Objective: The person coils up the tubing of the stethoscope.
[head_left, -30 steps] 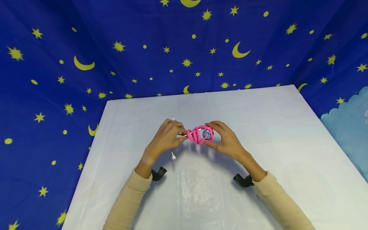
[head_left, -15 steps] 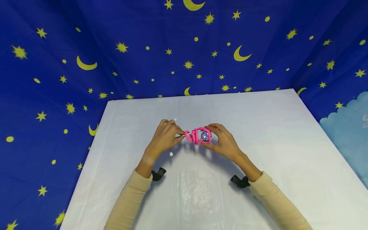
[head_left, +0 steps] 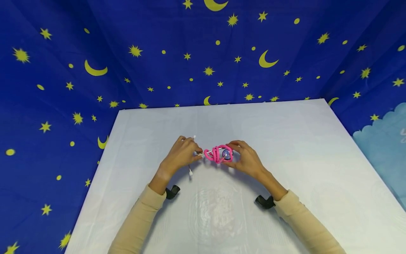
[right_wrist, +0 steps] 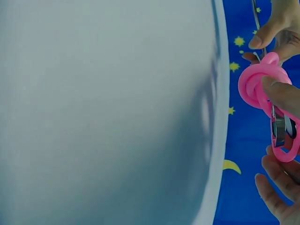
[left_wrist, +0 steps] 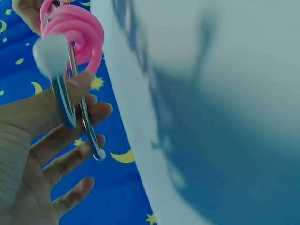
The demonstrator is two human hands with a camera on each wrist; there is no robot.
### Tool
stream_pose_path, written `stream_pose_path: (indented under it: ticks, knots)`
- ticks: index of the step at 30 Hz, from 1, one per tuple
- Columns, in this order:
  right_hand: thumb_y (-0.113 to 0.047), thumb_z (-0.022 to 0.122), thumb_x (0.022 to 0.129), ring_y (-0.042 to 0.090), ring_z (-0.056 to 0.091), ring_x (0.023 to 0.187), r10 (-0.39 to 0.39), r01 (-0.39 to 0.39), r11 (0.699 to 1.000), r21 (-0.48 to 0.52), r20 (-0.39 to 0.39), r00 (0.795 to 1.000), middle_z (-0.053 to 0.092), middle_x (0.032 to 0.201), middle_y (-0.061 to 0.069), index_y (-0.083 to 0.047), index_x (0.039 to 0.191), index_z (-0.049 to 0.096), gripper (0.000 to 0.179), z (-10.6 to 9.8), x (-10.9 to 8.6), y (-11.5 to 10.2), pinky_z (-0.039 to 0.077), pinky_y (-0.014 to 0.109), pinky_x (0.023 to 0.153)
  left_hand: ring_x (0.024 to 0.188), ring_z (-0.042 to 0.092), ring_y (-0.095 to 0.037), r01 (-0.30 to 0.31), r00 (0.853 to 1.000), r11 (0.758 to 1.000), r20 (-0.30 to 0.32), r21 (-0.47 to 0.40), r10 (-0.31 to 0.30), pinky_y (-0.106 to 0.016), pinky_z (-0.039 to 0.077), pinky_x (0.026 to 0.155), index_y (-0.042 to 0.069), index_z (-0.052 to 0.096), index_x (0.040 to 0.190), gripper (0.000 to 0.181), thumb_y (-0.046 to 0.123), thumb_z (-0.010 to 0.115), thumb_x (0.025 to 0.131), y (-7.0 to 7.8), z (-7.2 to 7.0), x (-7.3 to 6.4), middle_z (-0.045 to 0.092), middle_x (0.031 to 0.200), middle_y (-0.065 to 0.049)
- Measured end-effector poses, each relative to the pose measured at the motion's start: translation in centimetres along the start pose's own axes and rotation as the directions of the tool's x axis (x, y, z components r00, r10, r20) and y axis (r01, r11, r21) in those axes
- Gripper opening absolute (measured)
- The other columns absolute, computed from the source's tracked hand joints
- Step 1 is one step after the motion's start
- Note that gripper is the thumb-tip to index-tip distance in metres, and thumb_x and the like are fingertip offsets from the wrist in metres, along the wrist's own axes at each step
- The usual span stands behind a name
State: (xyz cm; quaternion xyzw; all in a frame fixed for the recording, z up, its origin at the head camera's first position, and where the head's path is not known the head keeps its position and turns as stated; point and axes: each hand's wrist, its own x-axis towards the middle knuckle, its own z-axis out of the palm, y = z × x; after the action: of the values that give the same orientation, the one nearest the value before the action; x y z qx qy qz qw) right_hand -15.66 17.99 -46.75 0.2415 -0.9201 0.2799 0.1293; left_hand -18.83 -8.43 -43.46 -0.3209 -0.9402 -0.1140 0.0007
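A stethoscope is held above the white table, its pink tubing (head_left: 216, 154) wound in several coils around its metal tubes. My left hand (head_left: 181, 155) pinches the metal tubes (left_wrist: 80, 101) between thumb and fingers, the other fingers spread below. White ear tips (head_left: 191, 173) stick out on both sides of that hand; one ear tip (left_wrist: 50, 55) looms large in the left wrist view. My right hand (head_left: 248, 159) grips the other end, thumb and fingers on the pink loop around the round chestpiece (head_left: 226, 153). In the right wrist view the chestpiece (right_wrist: 279, 131) shows edge-on, partly covered by the tubing.
The white table (head_left: 304, 158) reaches back to a blue curtain (head_left: 177, 42) with yellow stars and moons. A light-blue cloud shape (head_left: 383, 141) is at the right. Black wrist mounts (head_left: 172, 192) sit at both sleeve cuffs (head_left: 155, 197).
Both hands and the stethoscope have shifted slightly to the left and a little nearer the body. The head view has tilted a bit. The holds stay the same.
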Motion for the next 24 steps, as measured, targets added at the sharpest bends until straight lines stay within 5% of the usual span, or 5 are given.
stream_pose_path:
  ticks: [6, 24]
  knots:
    - [-0.034, 0.091, 0.065, 0.03, 0.059, 0.113, 0.006, -0.006, 1.0, 0.012, 0.01, 1.0, 0.063, 0.119, 0.013, -0.005, 0.117, 0.069, 0.063, 0.4, -0.4, 0.7, 0.052, 0.047, 0.09, 0.101, 0.062, -0.016, -0.055, 0.997, 0.997, 0.043, -0.058, 0.058, -0.041, 0.041, 0.099, 0.02, 0.078, 0.103, 0.026, 0.032, 0.079, 0.081, -0.8, 0.7, -0.2, 0.074, 0.101, 0.005]
    - [-0.032, 0.091, 0.065, 0.032, 0.056, 0.119, 0.056, -0.058, 0.998, 0.027, 0.042, 0.998, 0.06, 0.124, 0.013, -0.004, 0.121, 0.067, 0.067, 0.3, -0.8, 1.3, 0.05, 0.048, 0.094, 0.105, 0.061, -0.017, -0.077, 0.993, 0.991, 0.079, -0.105, 0.085, -0.044, 0.039, 0.099, 0.02, 0.076, 0.11, 0.03, 0.032, 0.078, 0.082, -1.0, 1.4, 0.1, 0.073, 0.104, 0.004]
